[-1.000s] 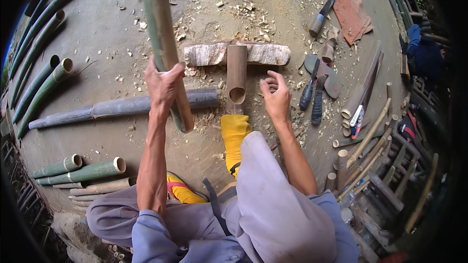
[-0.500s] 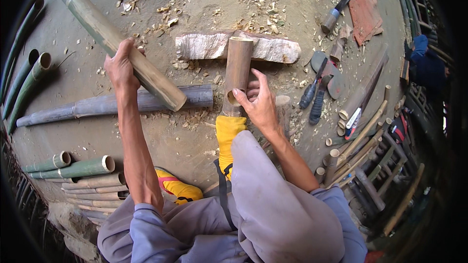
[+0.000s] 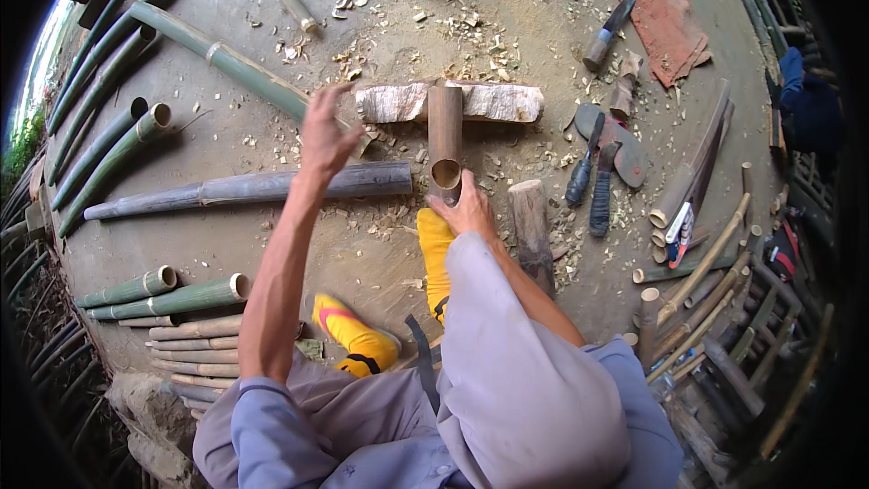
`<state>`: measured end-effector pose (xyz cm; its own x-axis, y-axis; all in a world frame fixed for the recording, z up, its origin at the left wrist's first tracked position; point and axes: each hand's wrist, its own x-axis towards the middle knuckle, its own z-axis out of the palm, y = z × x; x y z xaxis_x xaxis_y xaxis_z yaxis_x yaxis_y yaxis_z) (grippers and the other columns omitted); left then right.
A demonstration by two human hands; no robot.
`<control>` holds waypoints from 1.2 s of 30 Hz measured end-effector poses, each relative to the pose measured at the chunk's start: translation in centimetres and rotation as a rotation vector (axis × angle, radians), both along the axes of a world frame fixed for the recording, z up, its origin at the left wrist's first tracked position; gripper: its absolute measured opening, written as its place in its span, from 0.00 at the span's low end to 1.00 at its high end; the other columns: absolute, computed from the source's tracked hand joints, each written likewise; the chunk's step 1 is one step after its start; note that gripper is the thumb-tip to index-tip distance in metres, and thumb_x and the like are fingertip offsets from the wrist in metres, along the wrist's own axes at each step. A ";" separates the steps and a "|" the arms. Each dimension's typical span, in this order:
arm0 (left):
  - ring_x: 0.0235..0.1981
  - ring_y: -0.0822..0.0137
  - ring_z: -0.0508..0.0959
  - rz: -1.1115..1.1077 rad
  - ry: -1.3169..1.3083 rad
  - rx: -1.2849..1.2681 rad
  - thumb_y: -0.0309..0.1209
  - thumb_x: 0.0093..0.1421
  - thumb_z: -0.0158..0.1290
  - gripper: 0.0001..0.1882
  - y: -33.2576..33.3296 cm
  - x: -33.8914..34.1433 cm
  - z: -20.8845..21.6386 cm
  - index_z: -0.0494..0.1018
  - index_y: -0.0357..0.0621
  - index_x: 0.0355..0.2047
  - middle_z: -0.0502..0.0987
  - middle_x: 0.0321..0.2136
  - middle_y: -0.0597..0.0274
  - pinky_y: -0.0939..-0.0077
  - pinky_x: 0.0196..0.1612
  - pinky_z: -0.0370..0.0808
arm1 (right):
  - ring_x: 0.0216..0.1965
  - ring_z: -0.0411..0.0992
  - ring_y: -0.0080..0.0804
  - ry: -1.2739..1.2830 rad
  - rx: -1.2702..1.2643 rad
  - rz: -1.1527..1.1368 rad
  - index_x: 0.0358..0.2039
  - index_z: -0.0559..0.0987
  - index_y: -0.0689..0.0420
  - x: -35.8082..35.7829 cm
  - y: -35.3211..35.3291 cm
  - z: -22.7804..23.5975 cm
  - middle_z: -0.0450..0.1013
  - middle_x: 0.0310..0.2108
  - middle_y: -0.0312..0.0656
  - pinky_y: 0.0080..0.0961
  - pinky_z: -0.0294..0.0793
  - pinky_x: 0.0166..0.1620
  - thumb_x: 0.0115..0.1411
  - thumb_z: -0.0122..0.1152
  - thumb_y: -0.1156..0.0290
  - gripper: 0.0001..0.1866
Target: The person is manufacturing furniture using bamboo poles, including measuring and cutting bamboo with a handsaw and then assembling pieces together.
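Note:
A short brown bamboo tube (image 3: 444,134) with a scooped opening near its lower end rests across a pale split log (image 3: 518,103). My right hand (image 3: 466,215) grips the tube's near end, just beyond my yellow shoe (image 3: 435,244); some of its fingers are hidden. Up and to the left, my left hand (image 3: 328,134) hangs with fingers apart and holds nothing. Behind it, a long green bamboo pole (image 3: 244,80) lies slanting, its near end partly covered by the hand. A grey bamboo pole (image 3: 244,188) stretches along the ground below.
Wood chips are scattered around the log. Two black-handled tools (image 3: 588,158) lie right, with a knife (image 3: 609,33) beyond them. A wooden stump (image 3: 531,231) stands beside my right forearm. Green bamboo poles (image 3: 109,109) and cut lengths (image 3: 195,344) line the left; a saw (image 3: 681,234) lies right.
My left hand has let go of the long bamboo pole, now on the ground, and moved right. My right hand has shifted down to the tube's near end. The view has shifted left.

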<state>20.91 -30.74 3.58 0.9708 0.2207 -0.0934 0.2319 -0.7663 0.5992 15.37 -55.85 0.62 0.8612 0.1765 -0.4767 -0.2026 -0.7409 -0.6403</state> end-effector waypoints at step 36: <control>0.56 0.60 0.63 -0.189 -0.284 0.475 0.29 0.50 0.56 0.34 -6.2 2.8 -6.4 0.59 0.61 0.59 0.63 0.55 0.64 0.54 0.53 0.62 | 0.47 0.72 0.52 -0.033 0.237 0.023 0.52 0.68 0.60 -1.5 -3.1 -1.2 0.73 0.44 0.56 0.39 0.70 0.50 0.46 0.69 0.55 0.36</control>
<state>23.73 -36.91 -2.87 0.9699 -0.0051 0.2435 -0.0550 -0.9785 0.1988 13.86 -58.98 -0.58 0.8700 0.2995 -0.3916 -0.1639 -0.5735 -0.8027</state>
